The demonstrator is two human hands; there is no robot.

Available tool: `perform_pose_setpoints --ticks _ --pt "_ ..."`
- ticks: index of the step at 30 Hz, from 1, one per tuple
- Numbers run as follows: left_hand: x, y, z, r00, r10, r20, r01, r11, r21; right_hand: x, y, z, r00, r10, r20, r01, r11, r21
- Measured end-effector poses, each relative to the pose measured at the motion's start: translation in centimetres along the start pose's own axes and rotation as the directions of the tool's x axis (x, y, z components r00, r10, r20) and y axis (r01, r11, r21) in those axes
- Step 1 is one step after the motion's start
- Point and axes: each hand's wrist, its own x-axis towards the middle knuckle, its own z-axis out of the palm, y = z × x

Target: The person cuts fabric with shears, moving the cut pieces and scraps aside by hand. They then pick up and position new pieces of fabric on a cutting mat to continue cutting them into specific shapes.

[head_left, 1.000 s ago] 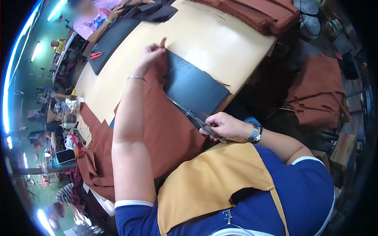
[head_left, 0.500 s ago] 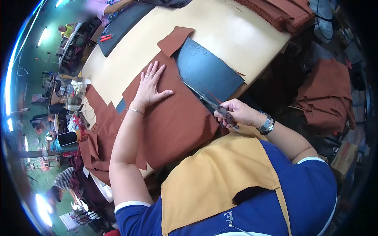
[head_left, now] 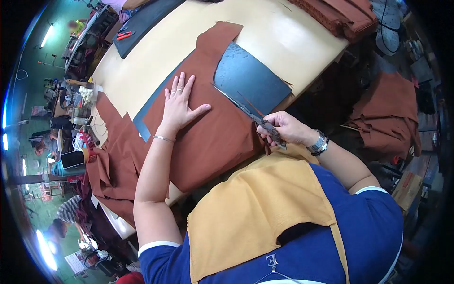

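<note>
My left hand (head_left: 179,110) lies flat with fingers spread on a large reddish-brown sheet (head_left: 208,135), which looks like leather or cloth. A dark blue-grey board (head_left: 253,78) is under the sheet, showing on its right and along its left edge. In my right hand (head_left: 288,128) is a pair of scissors (head_left: 239,106) with dark wrapping on the handles. Their long blades point up and left, along the sheet's right edge beside the board. A thin reddish-brown strip sticks up near the blades. Whether the blades are apart is hard to see.
A pale table (head_left: 265,28) lies under the work. Folded brown material (head_left: 331,16) is stacked at its far right; more brown material (head_left: 385,116) hangs lower right. Red-handled cutters (head_left: 125,35) rest on a dark board (head_left: 142,28). A phone (head_left: 73,159) is at left. Other people are in the background.
The sheet's upper flap now stretches farther up and right and lies more in line with the sheet. More of the board shows along the left edge. Both hands keep roughly their places.
</note>
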Motion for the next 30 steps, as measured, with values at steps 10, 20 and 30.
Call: perform_pose_setpoints --ticks 10,20,30 --pt "-1.5 2.3 0.2 0.996 -0.093 -0.005 0.093 0.995 0.019 -0.1 0.2 0.4 0.999 -0.021 -0.037 0.022 0.999 0.027" --pt "-3.1 5.3 0.6 0.973 -0.231 -0.005 0.231 0.973 -0.008 0.1 -0.2 0.6 0.999 -0.002 -0.037 0.004 0.999 0.043" --pt "0.3 2.3 -3.1 1.0 0.03 0.003 -0.031 0.992 0.121 0.0 0.2 0.6 1.0 -0.013 -0.023 0.015 0.996 0.085"
